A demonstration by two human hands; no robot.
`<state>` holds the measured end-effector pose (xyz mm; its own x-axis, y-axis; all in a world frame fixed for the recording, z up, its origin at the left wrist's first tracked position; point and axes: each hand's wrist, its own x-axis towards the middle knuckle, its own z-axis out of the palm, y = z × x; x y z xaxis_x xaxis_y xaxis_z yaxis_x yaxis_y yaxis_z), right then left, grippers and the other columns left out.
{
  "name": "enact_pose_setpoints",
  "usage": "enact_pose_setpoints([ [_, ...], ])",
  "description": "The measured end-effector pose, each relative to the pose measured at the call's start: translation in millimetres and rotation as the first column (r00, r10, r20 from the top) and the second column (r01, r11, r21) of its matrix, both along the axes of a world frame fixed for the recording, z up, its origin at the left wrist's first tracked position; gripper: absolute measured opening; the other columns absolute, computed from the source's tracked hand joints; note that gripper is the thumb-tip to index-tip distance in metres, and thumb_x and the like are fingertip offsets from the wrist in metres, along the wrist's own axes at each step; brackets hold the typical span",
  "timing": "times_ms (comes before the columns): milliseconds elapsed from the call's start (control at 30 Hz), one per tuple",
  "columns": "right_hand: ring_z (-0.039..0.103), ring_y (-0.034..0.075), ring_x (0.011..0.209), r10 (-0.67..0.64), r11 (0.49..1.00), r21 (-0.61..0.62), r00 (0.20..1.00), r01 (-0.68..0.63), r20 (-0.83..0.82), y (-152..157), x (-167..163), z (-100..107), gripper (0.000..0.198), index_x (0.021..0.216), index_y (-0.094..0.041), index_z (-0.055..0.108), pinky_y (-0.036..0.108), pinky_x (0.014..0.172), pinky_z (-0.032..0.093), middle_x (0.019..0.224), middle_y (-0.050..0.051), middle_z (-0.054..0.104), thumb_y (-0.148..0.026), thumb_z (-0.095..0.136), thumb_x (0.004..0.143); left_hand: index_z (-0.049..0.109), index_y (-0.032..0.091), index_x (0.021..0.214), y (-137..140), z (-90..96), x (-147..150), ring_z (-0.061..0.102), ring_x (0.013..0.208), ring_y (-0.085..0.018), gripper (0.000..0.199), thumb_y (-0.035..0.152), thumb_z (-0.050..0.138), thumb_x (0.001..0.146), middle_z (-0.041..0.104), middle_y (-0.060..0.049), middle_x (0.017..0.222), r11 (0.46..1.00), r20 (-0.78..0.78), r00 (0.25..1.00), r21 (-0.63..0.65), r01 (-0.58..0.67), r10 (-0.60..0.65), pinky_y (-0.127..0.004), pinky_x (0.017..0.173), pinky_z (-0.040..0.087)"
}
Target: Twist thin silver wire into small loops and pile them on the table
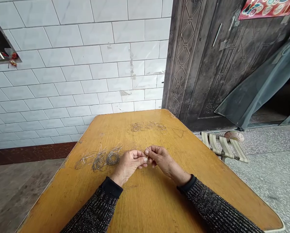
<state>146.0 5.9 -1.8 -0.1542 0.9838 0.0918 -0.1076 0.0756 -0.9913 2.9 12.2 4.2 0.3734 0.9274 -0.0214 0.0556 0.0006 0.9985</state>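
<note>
Both left hand [129, 163] and right hand [164, 162] pinch thin wire [146, 142] between nearly meeting fingers [142, 160], and I judge uneven tugging could kink it.

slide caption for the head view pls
Left hand and right hand hold thin wire over a table, near wire coils.

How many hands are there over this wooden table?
2. The left hand is just right of the wire coils; the right hand is close beside it, to its right. No other hands show.
</note>
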Motion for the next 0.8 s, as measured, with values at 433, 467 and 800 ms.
enact_pose_setpoints([
  [433, 0.043, 0.006, 0.039, 0.036, 0.999, 0.037, 0.999, -0.035, -0.023, -5, -8, 3, 0.032, 0.064, -0.017, 0.044, 0.020, 0.042, 0.038, 0.046, -0.006, 0.047, -0.045, 0.059, 0.069, 0.051, 0.015, 0.076, 6, 4.7, -6, 0.055, 0.068, -0.009, 0.021, 0.030, 0.065, 0.069, 0.057, -0.001, 0.078, 0.993, 0.445, 0.892, -0.114, -0.026, 0.075, -0.018, 0.053, 0.041],
  [467, 0.044, 0.006, 0.040, 0.037, 0.999, 0.041, 0.998, -0.035, -0.045, -5, -8, 3, 0.033, 0.064, -0.017, 0.045, 0.021, 0.043, 0.039, 0.047, -0.006, 0.047, -0.046, 0.059, 0.068, 0.050, 0.016, 0.076, 6, 3.6, -5, 0.055, 0.068, -0.009, 0.021, 0.028, 0.065, 0.069, 0.056, 0.000, 0.078, 0.989, 0.489, 0.868, -0.144, -0.016, 0.085, -0.018, 0.054, 0.041],
  [800, 0.045, 0.006, 0.040, 0.031, 0.999, 0.043, 0.995, -0.027, -0.097, -4, -12, 1, 0.035, 0.064, -0.017, 0.046, 0.022, 0.045, 0.042, 0.047, -0.007, 0.047, -0.048, 0.060, 0.067, 0.049, 0.017, 0.074, 7, 2.1, -5, 0.049, 0.060, -0.006, 0.017, 0.025, 0.063, 0.069, 0.051, 0.003, 0.075, 0.984, 0.594, 0.802, -0.171, 0.054, 0.059, -0.016, 0.047, 0.035],
])
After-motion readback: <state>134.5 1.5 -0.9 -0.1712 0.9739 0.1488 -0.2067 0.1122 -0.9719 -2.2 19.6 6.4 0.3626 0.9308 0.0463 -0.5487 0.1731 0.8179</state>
